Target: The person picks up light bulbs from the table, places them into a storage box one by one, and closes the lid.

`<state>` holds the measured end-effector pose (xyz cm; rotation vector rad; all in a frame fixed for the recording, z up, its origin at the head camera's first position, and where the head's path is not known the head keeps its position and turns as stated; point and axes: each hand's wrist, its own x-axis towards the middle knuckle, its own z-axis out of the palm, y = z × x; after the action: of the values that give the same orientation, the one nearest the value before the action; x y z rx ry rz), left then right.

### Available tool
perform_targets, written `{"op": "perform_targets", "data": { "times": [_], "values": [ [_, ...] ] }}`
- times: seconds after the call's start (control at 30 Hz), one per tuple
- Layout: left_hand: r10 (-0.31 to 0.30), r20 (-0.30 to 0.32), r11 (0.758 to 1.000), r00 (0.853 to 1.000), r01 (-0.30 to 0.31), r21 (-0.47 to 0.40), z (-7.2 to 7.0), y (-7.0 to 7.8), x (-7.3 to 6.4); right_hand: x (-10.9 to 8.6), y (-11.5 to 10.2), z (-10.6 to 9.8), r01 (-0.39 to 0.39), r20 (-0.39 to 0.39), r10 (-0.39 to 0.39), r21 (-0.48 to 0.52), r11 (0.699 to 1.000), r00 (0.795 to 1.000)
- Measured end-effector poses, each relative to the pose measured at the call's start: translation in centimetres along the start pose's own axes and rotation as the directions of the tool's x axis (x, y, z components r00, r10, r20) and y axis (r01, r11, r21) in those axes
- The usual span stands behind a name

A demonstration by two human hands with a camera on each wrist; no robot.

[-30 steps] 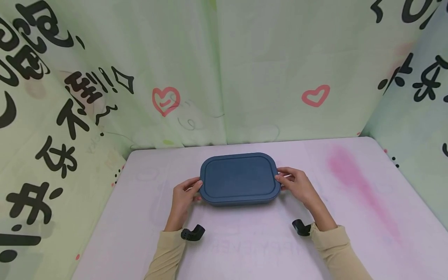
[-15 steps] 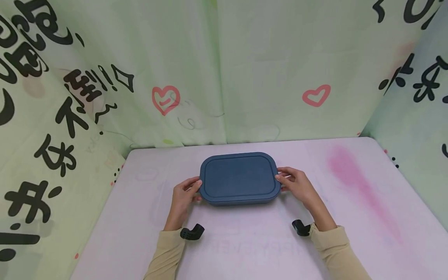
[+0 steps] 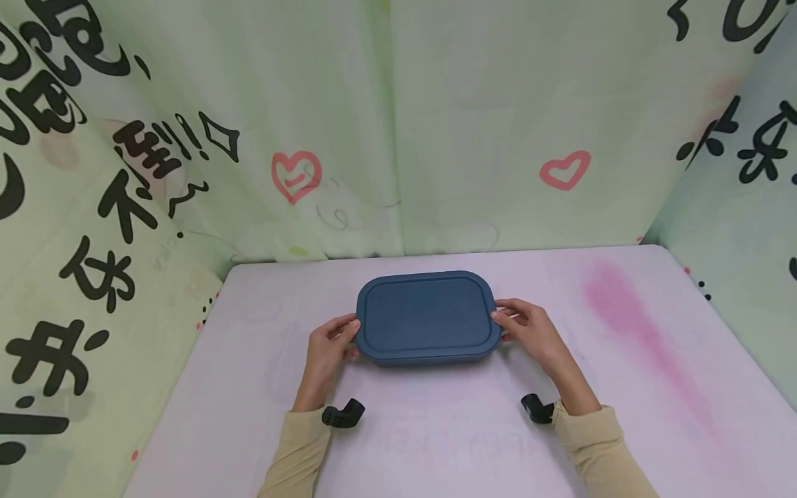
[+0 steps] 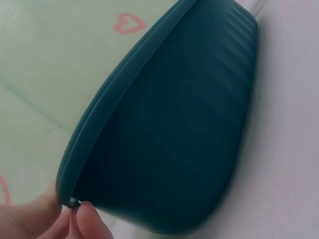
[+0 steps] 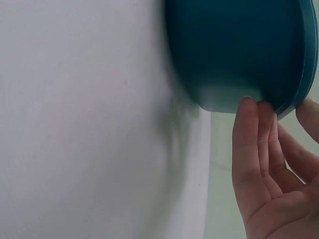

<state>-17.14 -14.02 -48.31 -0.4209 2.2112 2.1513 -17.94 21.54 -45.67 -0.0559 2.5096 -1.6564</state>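
A dark blue rectangular lunch box (image 3: 429,318) with rounded corners and its lid on sits toward the back of the table, lid up. At its left end my left hand (image 3: 325,356) pinches the lid's rim, thumb on top. My right hand (image 3: 532,335) grips the opposite end, thumb at the lid's edge. The left wrist view shows the box's ribbed side wall (image 4: 169,124) and fingertips (image 4: 92,221) under the rim. In the right wrist view, several fingers (image 5: 246,154) touch the box's end from below the rim. The inside of the box is hidden.
The pale pink table (image 3: 436,443) has a brighter pink smear (image 3: 641,325) on its right side. Pale green curtains (image 3: 461,124) with black writing and red hearts stand behind and at both sides. Black camera mounts (image 3: 344,413) are on both wrists.
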Motion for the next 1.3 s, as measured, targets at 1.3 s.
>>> {"op": "perform_targets", "data": {
  "times": [1.3],
  "values": [
    [0.141, -0.027, 0.987, 0.990, -0.138, 0.080, -1.5, 2.1, -1.9, -3.5, -3.0, -1.0, 0.198, -0.006, -0.209, -0.287, 0.937, 0.978]
  ]
}}
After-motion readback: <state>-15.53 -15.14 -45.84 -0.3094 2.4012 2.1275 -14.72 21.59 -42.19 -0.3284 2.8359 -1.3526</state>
